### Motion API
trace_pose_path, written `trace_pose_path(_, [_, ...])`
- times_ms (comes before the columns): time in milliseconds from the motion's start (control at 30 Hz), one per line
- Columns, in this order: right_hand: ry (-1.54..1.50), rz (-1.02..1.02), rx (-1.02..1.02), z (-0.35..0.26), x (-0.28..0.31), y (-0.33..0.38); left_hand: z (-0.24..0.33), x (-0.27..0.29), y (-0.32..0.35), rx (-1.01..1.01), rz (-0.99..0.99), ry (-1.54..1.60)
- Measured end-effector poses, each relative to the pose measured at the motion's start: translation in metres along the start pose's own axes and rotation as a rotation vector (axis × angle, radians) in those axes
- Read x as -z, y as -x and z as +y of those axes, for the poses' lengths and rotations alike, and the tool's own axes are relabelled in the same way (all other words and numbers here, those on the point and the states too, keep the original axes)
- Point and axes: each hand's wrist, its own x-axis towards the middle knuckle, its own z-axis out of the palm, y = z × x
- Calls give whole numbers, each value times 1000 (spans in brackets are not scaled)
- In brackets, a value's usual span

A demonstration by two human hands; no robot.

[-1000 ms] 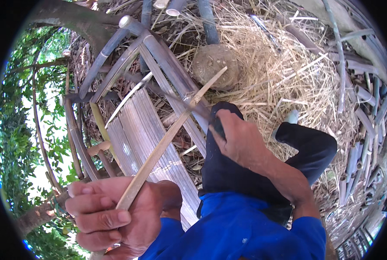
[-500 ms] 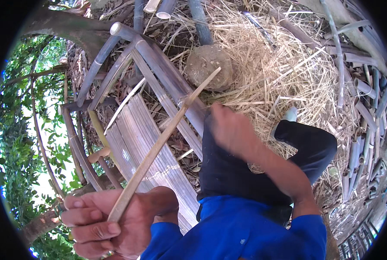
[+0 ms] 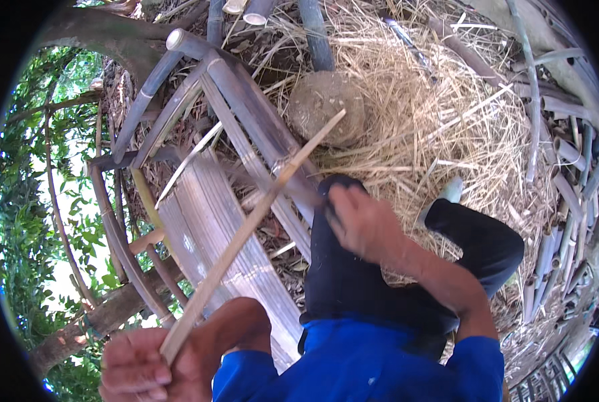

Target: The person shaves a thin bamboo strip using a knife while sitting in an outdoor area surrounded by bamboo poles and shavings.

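My left hand [image 3: 135,368], at the lower left, is closed around the lower end of a long, flat bamboo strip [image 3: 229,254]. The strip slants up and away to the right, narrowing to a tip over a round block. Above my dark-trousered thigh, my right hand [image 3: 366,224] is closed and smeared by motion. A blurred, dark, knife-like blade [image 3: 307,195] reaches left from it and crosses the strip around its upper middle. Its handle is hidden in my fingers.
A slatted bamboo bench [image 3: 192,201] with pole rails [image 3: 249,97] lies on the left. Beyond my knee stands a round block [image 3: 313,107], beside straw-like shavings [image 3: 413,127]. Cut bamboo poles [image 3: 567,154] are piled at the right; green leaves [image 3: 31,221] fill the far left.
My right hand has moved slightly right and nearer to me, and the blurred blade now shows across the strip. My left hand has sunk a little with the strip in it.
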Motion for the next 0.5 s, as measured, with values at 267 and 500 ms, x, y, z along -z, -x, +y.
trace_pose_path(267, [62,9,-10,42,-25,-22,-18,7,-10,-42,22,-84])
trace_pose_path(500, [85,-26,-185,109,-51,-49,-36,-3,-16,-162,-20,-169])
